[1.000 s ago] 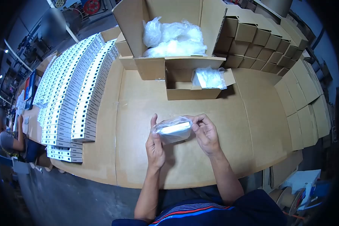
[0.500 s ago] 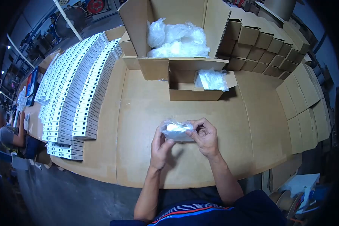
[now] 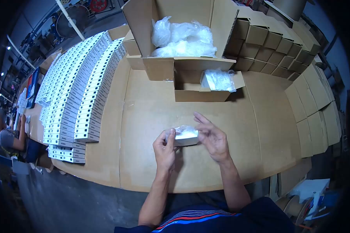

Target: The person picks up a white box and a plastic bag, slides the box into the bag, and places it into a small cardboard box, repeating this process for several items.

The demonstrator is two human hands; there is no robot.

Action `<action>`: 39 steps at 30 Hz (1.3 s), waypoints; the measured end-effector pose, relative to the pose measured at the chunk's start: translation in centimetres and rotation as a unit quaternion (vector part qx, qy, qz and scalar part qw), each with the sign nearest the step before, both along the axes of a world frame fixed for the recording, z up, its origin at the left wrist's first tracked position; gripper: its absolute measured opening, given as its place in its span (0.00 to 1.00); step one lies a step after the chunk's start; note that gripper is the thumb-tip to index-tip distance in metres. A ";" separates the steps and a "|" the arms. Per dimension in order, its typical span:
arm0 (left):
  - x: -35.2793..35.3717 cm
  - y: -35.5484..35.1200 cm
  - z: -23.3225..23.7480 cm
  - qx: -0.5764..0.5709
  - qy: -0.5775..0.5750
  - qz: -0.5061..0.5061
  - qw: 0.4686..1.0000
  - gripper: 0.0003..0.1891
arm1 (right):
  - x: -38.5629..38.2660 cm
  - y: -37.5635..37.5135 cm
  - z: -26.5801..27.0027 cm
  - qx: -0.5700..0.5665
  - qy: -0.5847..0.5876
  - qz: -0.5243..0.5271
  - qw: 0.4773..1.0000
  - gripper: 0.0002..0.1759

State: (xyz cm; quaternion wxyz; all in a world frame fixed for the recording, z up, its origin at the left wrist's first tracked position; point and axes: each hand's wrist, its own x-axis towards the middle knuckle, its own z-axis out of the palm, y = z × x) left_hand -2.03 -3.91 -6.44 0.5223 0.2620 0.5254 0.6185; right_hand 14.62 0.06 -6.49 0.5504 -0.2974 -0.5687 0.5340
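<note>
A small white box in clear plastic wrap is held above the table near its front. My left hand grips its left end, thumb on top. At the right end, my right hand has its fingers spread and raised, the fingertips close to the wrap. Beyond my hands stands an open cardboard box, with a plastic-wrapped packet resting in its right end.
A large open carton at the back holds clear plastic bags. Long stacks of small white boxes line the left side. Brown cardboard boxes are piled at right and back right. A seated person is at far left.
My right hand has let go of the wrap, its fingers now opened and lifted. My left thumb has moved onto the top of the wrapped box, and the plastic lies closer around it.
</note>
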 end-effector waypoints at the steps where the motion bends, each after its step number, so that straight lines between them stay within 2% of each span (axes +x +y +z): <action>1: 0.0 0.0 0.0 0.001 -0.011 0.011 1.000 0.15 | 0.1 0.1 -0.1 0.036 -0.014 0.021 0.999 0.14; 3: -0.1 0.0 -0.6 0.005 -0.011 0.008 1.000 0.16 | 1.2 0.1 0.5 0.056 -0.125 0.101 0.985 0.16; 4: -0.2 0.0 -0.7 0.007 -0.012 0.006 1.000 0.17 | 1.1 -0.2 2.0 -0.001 -0.173 0.095 0.980 0.14; 7: -0.8 -0.2 -0.4 0.027 -0.036 -0.013 0.999 0.20 | 1.2 0.4 2.2 -0.014 -0.210 0.095 0.973 0.16; 10: -1.8 -0.3 -1.0 0.009 -0.008 -0.045 0.999 0.23 | 1.2 0.4 3.4 -0.047 -0.229 0.104 0.967 0.20; 14: -2.1 -0.7 0.7 0.073 0.001 -0.063 0.995 0.25 | 1.1 0.3 4.1 -0.081 -0.253 0.110 0.958 0.20; 16: -2.4 -1.2 1.2 0.099 0.012 -0.083 0.991 0.26 | 1.1 0.4 3.1 -0.055 -0.253 0.084 0.962 0.20; 19: -2.5 -1.9 1.9 0.175 0.187 -0.140 0.956 0.30 | 1.1 0.5 2.4 0.013 -0.241 0.062 0.968 0.19; 20: -2.8 -1.8 2.4 0.164 0.223 -0.157 0.948 0.27 | 1.0 0.5 2.7 0.052 -0.245 0.056 0.966 0.20; 21: -3.2 -1.9 2.1 0.139 0.208 -0.176 0.952 0.24 | 0.9 0.4 3.2 0.092 -0.249 0.050 0.963 0.20; 24: -4.0 -1.8 1.3 0.083 0.178 -0.209 0.958 0.13 | 1.1 0.1 4.1 0.108 -0.291 0.055 0.949 0.19; 27: -4.5 -1.4 2.0 0.045 0.228 -0.246 0.941 0.12 | 1.6 0.1 6.4 0.130 -0.338 0.069 0.930 0.17; 30: -4.4 -0.8 1.9 0.073 0.225 -0.259 0.937 0.14 | 2.4 1.6 7.2 0.250 -0.408 0.119 0.870 0.13; 33: -4.0 0.5 0.6 0.120 0.166 -0.207 0.957 0.18 | 3.0 3.4 8.7 0.267 -0.398 0.126 0.869 0.11; 35: -4.3 1.5 2.4 0.087 0.236 -0.198 0.947 0.29 | 3.3 4.7 9.6 0.258 -0.389 0.044 0.883 0.12; 37: -4.5 3.0 3.0 0.078 0.322 -0.162 0.930 0.33 | 3.4 6.2 10.2 0.236 -0.360 -0.061 0.900 0.12; 38: -4.5 3.9 3.2 0.097 0.371 -0.162 0.909 0.34 | 3.4 7.5 9.1 0.262 -0.350 -0.119 0.892 0.12; 39: -4.6 4.7 3.4 0.116 0.419 -0.161 0.886 0.35 | 2.9 8.1 9.1 0.217 -0.346 -0.154 0.900 0.12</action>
